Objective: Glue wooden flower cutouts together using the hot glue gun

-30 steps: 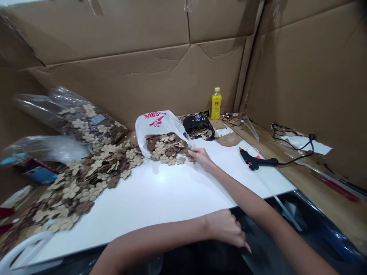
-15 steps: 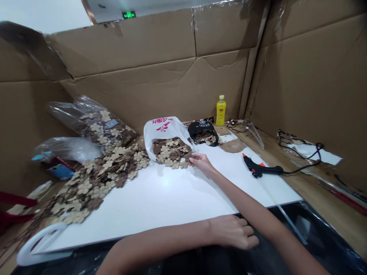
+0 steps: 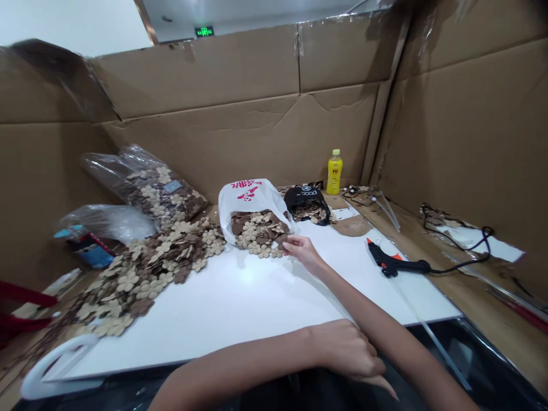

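Note:
My right hand (image 3: 305, 254) reaches out to the mouth of a white plastic bag (image 3: 252, 197) with red print. Its fingertips are closed on the edge of a brown flower-shaped piece (image 3: 280, 242) at the right of the spill. Beige and brown flower pieces (image 3: 259, 231) fill the bag's opening and lie on the white board (image 3: 240, 302). Close to my body, my left hand (image 3: 351, 355) hangs over the board's near edge, beside my right forearm. Its fingers are mostly curled, one pointing down to the right; its palm is hidden, and nothing shows in it.
A heap of flower pieces (image 3: 158, 262) covers the board's left, below a clear bag of more pieces (image 3: 162, 191). Behind stand a black bag (image 3: 306, 200) and a yellow bottle (image 3: 334, 173). A glue gun (image 3: 396, 262) with its cord lies right. Cardboard walls (image 3: 205, 125) enclose the table.
The view has shifted slightly, so everything sits a little lower and further right. My left hand has turned, and one finger now points downward. My right hand stays at the bag's mouth.

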Demonstrator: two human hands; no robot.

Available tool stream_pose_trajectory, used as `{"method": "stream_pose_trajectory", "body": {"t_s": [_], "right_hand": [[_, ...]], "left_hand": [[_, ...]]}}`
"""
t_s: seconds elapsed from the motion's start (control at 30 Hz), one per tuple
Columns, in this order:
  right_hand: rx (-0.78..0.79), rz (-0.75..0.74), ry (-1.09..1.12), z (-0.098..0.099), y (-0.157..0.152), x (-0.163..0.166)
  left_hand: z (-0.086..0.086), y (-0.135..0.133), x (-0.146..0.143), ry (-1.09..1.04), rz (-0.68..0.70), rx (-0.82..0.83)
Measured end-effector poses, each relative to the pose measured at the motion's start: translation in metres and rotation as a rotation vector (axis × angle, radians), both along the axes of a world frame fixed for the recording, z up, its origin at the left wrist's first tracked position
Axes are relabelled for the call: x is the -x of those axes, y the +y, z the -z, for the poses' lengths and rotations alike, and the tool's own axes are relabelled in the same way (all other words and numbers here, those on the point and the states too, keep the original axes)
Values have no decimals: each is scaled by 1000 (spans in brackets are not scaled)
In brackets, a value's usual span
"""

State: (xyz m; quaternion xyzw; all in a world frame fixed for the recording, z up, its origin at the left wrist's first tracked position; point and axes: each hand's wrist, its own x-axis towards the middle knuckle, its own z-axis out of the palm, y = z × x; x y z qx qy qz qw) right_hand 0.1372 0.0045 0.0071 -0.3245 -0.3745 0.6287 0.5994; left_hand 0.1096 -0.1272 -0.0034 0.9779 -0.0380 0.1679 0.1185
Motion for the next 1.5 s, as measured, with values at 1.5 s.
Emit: {"method": "stream_pose_trajectory", "body": {"t_s": [1.5], "right_hand": [[-407,234,-430,-56,-49,-4]], "left_hand": [[-77,101,96,-936,-599,1763]]}}
